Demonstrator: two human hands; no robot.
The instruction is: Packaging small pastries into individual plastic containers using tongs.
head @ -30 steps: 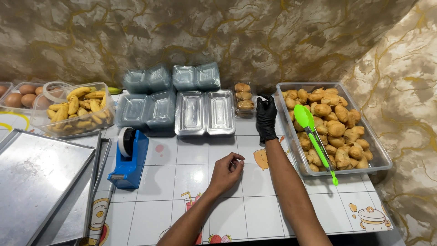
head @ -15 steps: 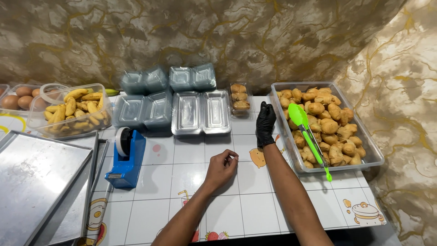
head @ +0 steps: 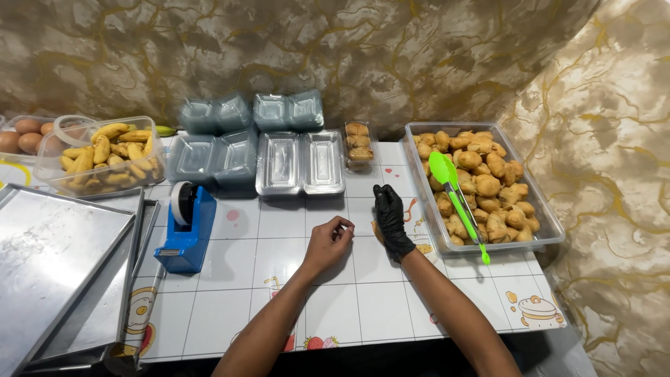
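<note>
Left hand point(head: 328, 244) rests loosely curled, empty, on the table point(head: 279, 279); my gloved right hand point(head: 389, 220) lies flat. Green tongs point(head: 457, 199) at 2 o'clock look light and springy; I'd grip mid-handle.

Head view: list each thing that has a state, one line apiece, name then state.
Left hand: bare, fingers curled, empty, resting on the table.
Right hand: black-gloved, flat on the table, holding nothing.
Green tongs: closed, lying across the pastry tub.
Pastry tub: uncovered, full.
Small clamshell box: shut, filled.
Tape dispenser: upright, roll loaded.
</note>
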